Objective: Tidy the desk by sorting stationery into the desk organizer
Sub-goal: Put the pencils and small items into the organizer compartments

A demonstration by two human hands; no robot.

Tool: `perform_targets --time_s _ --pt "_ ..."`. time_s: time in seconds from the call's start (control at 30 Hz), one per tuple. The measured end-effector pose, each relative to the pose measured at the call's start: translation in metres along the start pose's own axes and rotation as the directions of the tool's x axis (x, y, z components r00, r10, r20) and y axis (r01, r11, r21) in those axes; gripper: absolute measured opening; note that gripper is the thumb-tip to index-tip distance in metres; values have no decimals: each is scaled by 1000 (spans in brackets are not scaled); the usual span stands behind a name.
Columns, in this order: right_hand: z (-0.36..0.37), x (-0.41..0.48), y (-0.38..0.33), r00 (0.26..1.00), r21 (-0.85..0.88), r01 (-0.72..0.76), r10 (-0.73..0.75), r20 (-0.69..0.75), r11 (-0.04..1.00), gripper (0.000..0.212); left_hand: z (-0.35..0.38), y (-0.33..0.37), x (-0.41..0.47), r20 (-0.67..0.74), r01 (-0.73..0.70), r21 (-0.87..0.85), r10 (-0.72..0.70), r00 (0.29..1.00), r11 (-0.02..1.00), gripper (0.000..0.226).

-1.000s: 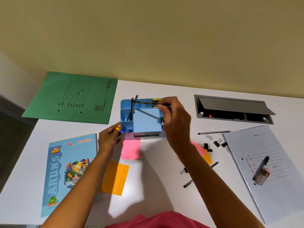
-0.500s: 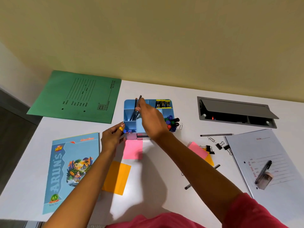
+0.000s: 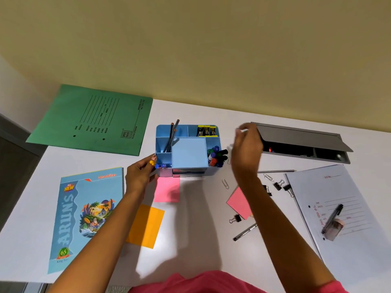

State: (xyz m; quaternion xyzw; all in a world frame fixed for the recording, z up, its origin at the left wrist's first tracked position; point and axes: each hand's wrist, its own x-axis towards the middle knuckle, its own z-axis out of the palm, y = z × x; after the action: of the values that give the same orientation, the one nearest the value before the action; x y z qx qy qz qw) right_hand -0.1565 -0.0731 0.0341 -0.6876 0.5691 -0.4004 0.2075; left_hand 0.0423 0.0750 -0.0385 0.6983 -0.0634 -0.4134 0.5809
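Observation:
The blue desk organizer (image 3: 188, 153) stands mid-desk. Several pencils (image 3: 172, 136) lean in its back left compartment, markers (image 3: 216, 157) fill the right one, and yellow-black clips (image 3: 206, 131) sit at the back right. My left hand (image 3: 140, 174) grips the organizer's front left corner. Blurred and holding nothing, my right hand (image 3: 246, 149) hovers just right of the organizer with loosely bent fingers. Loose on the desk lie a thin pencil (image 3: 276, 171), a black pen (image 3: 245, 231), paper clips (image 3: 225, 183), binder clips (image 3: 279, 185) and pink sticky notes (image 3: 167, 189).
A green file (image 3: 95, 119) lies at the back left and a blue notebook (image 3: 84, 216) at the front left. An open grey cable box (image 3: 302, 142) sits at the back right. A white file (image 3: 342, 199) on the right carries a pen (image 3: 332, 218). An orange sticky note (image 3: 146, 226) lies near me.
My right hand carried a pencil to the back left compartment, let it go there, and has swung away to the right, empty. My left hand has stayed on the organizer.

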Motion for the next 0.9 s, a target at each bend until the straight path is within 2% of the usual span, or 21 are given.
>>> perform_targets --time_s 0.07,0.2,0.27,0.37,0.53,0.63,0.8,0.9 --pt "-14 10 43 997 -199 -33 19 -68 979 10 -1 -1 0 3 -7 3 7 1000 1000 35" --pt "-38 17 122 949 -488 -247 311 53 837 26 -1 -1 1 7 1 14 -1 1000 1000 37" --pt "-48 15 144 920 -585 -226 368 136 779 30 1 1 0 13 4 19 -4 1000 1000 37" --pt "-57 9 161 891 -645 -165 393 226 746 33 1 3 -1 16 -3 22 2 1000 1000 36" --pt "-60 -4 171 884 -667 -73 357 300 742 28 0 3 -2 12 4 20 -4 1000 1000 36" --pt "-60 -10 173 891 -692 34 292 348 722 26 0 4 -1 9 -1 30 1 1000 1000 36" --pt "-61 -14 184 861 -746 379 88 502 548 45 1 2 -2 0 -5 43 5 1000 999 35" --pt "-63 -16 182 846 -731 443 28 532 519 46 2 4 -4 -4 -5 55 5 1000 998 36"
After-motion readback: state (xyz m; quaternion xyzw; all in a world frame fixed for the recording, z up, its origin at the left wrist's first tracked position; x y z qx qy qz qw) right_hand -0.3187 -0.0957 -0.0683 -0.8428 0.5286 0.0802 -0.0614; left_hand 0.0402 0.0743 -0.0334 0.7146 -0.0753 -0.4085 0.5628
